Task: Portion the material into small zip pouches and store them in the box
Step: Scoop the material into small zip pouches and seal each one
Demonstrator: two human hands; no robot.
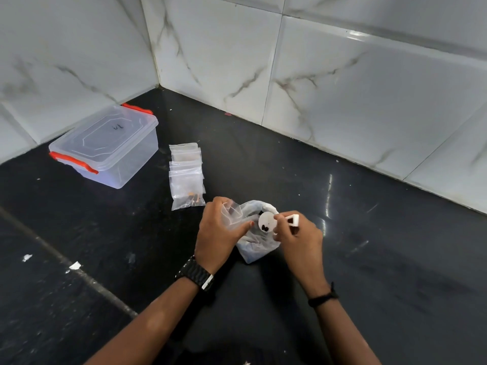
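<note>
Two hands work at lower centre of the frame over a dark, glossy surface (pixel 369 259). Left hand (pixel 217 233), a black watch (pixel 196 275) on its wrist, pinches a small clear zip pouch (pixel 232 213) between thumb and fingers, its mouth turned toward the right. Right hand (pixel 299 234), a dark band (pixel 322 299) on its wrist, grips the handle of a white scoop (pixel 267 221); the round bowl of the scoop faces the camera with a few dark bits in it and sits just beside the pouch mouth. Beneath both hands rests a larger clear bag (pixel 254 248) holding dark material, touching the surface. Above and left of the hands lies an overlapping row of small zip pouches (pixel 187 175), the nearest one showing brownish pieces inside. Farther to the upper left stands a clear plastic box (pixel 105 146) with its lid on and orange latches at both ends, close to the marbled tile wall (pixel 342 75) at the corner.
</note>
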